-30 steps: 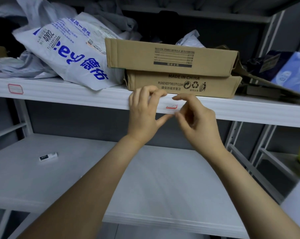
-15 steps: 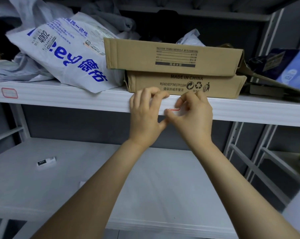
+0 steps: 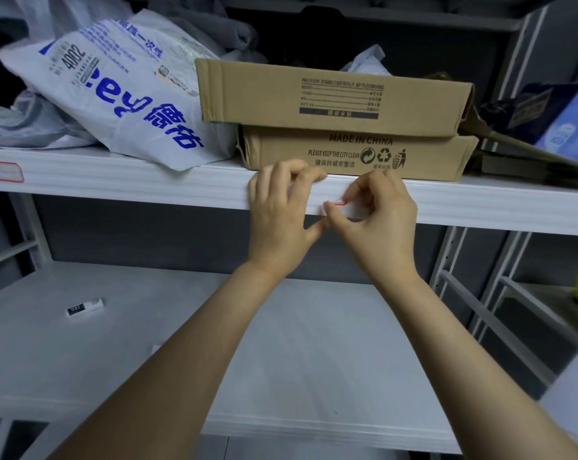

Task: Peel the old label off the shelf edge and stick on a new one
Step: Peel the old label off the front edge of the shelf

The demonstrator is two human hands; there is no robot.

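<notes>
Now label [image 3: 339, 204] on shelf edge [image 3: 148, 185] pinched by right hand [image 3: 377, 224]; left hand [image 3: 281, 207] curled beside.

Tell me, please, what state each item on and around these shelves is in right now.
label: on the shelf edge, pinched at its end.
right hand: fingertips closed on the label.
left hand: pressed against the shelf edge, empty.
second label: stuck flat, untouched.
cardboard boxes: stacked, flattened.
courier bag: slumped, overhanging the edge.
small tube: lying on the lower shelf.
</notes>
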